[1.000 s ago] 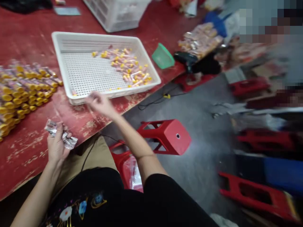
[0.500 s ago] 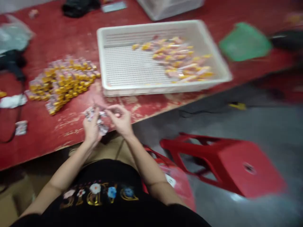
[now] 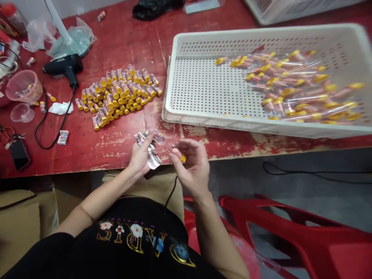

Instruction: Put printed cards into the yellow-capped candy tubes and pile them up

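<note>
My left hand (image 3: 138,157) is closed around a bunch of printed, silvery plastic sleeves (image 3: 153,158), whose ends stick out past the fingers. To its right, my right hand (image 3: 194,168) pinches a small pink tube with a yellow cap (image 3: 178,154) between thumb and fingers. Both hands are over the table's front edge, a short gap apart. Beyond them lies a pile of wrapped, yellow-capped tubes (image 3: 120,93). At the right, a white perforated crate (image 3: 203,87) holds many loose tubes, some in long clear wrap.
A black heat gun (image 3: 65,66) with a looping cord lies left of the pile. Near it are a pink basket (image 3: 35,83), a clear cup (image 3: 22,113), a phone (image 3: 19,154) and a small printed packet (image 3: 63,137). Red plastic stools (image 3: 290,228) stand at the lower right.
My view has swung left and closer, bringing the heat gun and basket into sight. My right hand has moved away from the sleeves in my left hand, and its yellow-capped tube shows clearly.
</note>
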A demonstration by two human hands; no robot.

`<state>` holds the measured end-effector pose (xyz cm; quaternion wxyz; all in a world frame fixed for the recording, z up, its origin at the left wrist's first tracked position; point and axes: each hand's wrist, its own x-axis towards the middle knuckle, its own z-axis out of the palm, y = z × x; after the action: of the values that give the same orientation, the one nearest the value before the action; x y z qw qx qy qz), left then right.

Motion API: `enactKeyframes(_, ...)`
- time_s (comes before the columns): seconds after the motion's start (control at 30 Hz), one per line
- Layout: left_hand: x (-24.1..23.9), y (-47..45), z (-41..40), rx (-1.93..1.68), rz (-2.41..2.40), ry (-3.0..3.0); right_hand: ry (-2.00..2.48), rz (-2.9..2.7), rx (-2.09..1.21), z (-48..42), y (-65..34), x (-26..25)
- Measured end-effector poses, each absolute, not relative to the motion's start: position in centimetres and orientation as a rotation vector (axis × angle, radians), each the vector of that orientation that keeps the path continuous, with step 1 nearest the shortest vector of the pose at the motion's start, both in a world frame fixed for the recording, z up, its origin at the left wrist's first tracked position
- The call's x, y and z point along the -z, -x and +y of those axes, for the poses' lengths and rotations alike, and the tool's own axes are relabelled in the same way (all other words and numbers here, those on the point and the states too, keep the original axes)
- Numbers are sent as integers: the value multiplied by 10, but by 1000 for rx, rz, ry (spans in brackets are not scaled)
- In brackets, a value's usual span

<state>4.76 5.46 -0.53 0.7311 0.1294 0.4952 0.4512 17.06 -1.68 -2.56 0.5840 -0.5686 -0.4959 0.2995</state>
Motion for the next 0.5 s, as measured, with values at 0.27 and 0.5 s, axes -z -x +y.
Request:
enactKeyframes(0.27, 2, -47, 52, -945, 968, -388, 1376, -1345, -470, -24, -180, 26)
enactKeyframes(0.5, 5, -51, 53, -945, 1047, -387, 1362, -1423, -414, -27, -188, 29)
